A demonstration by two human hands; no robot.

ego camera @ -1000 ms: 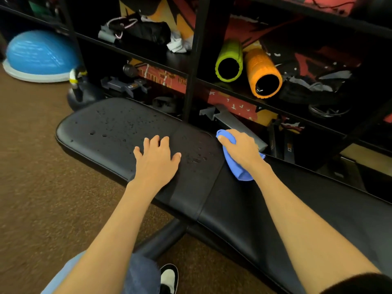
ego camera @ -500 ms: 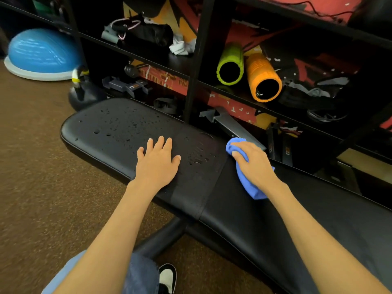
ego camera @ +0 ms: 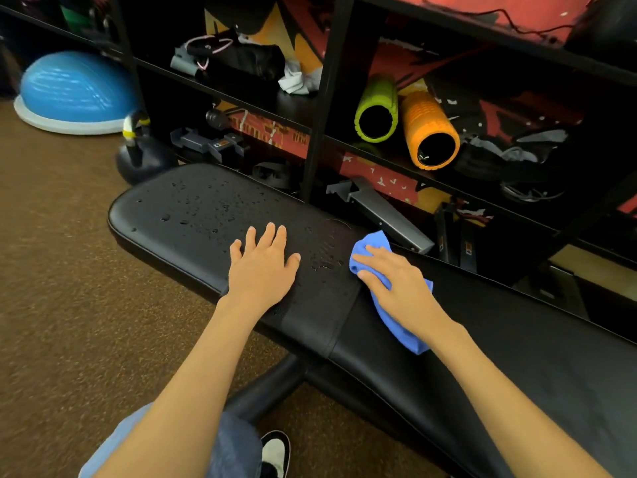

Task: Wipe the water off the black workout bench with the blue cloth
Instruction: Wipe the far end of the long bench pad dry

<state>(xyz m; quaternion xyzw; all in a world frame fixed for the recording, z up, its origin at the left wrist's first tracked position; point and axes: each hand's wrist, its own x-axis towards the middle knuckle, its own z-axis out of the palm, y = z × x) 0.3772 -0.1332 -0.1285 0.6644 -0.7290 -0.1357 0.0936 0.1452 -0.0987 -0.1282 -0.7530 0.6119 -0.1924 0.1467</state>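
The black workout bench (ego camera: 517,343) runs from centre left to lower right. Water drops dot its left pad (ego camera: 193,215), and a small wet patch (ego camera: 324,260) lies between my hands. My left hand (ego camera: 263,267) rests flat on the pad, fingers spread, holding nothing. My right hand (ego camera: 396,281) holds the bunched blue cloth (ego camera: 405,331) and presses it on the bench, just right of the seam between the pads. The cloth sticks out beyond my fingertips and under my wrist.
A black shelf rack (ego camera: 317,108) stands right behind the bench, holding green (ego camera: 377,110) and orange (ego camera: 431,132) foam rollers and assorted gear. A kettlebell (ego camera: 141,157) and a blue balance dome (ego camera: 74,91) sit on the brown carpet at the left. My knee and shoe (ego camera: 275,453) are below the bench.
My right hand has dragged the cloth from the bench's far edge toward me across the pad. My left hand has stayed in place on the bench.
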